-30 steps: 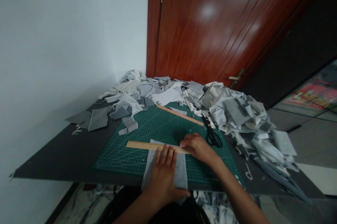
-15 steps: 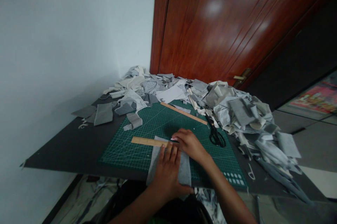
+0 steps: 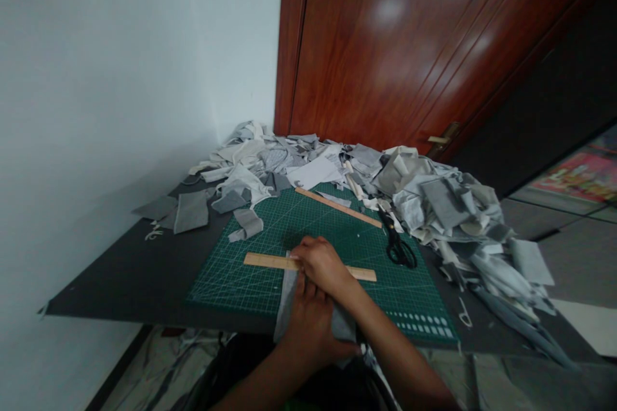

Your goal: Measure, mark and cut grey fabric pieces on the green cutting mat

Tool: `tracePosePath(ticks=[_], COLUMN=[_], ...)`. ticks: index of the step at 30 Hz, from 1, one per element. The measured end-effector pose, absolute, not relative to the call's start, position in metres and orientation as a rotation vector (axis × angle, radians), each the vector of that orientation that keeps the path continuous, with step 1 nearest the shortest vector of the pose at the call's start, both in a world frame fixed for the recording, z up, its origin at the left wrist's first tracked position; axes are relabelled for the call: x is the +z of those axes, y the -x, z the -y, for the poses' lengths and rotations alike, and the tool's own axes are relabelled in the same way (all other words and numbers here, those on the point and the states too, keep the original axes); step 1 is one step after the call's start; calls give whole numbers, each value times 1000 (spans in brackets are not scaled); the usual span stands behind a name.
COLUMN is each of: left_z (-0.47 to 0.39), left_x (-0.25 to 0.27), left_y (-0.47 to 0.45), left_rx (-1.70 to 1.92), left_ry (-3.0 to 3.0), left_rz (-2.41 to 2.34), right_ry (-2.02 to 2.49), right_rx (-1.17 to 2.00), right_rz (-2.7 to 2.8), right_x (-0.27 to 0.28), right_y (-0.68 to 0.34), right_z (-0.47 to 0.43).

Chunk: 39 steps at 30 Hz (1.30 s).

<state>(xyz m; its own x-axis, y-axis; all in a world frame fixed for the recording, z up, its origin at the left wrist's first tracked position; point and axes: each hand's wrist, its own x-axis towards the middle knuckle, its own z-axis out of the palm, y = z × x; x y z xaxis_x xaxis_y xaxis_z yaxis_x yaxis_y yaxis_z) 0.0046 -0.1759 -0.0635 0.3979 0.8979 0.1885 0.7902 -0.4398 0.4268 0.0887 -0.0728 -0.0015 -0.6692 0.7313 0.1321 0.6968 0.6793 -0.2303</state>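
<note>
A wooden ruler (image 3: 267, 261) lies across the upper part of a grey cloth piece (image 3: 288, 292) on the green cutting mat (image 3: 231, 282). My left hand (image 3: 311, 321) rests flat on the cloth, its fingers extended towards the ruler and its thumb out to the right. Crossing just beyond it, my right hand (image 3: 322, 263) is over the ruler with curled, closed fingers. Its fingertips are at the ruler's far edge, near the cloth's upper left corner; whatever they pinch is too small to make out. Part of the ruler and cloth is hidden under my hands.
A second wooden ruler (image 3: 337, 207) lies farther back on the mat. Black-handled scissors (image 3: 401, 251) are to the right. Heaps of grey and white cloth scraps (image 3: 434, 195) line the back and right of the dark table (image 3: 110, 282), with loose pieces (image 3: 190, 210) at left.
My right hand has moved left along the ruler, uncovering the ruler's right end. My left hand stays on the cloth, its fingers now partly behind the right hand.
</note>
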Motion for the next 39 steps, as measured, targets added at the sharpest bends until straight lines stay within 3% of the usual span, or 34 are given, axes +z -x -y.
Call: tracePosePath(ticks=[27,39], left_z=[171,175], left_x=[-62,-56], left_y=[-4,-6], left_rx=[526,507], left_ry=[-2512,-2575], left_rz=[-1481,-1486], right_ry=[1414,1462], right_rx=[281,244], right_rz=[2508,1910], right_x=[5,-41], right_y=[-228,-231], right_z=[95,21])
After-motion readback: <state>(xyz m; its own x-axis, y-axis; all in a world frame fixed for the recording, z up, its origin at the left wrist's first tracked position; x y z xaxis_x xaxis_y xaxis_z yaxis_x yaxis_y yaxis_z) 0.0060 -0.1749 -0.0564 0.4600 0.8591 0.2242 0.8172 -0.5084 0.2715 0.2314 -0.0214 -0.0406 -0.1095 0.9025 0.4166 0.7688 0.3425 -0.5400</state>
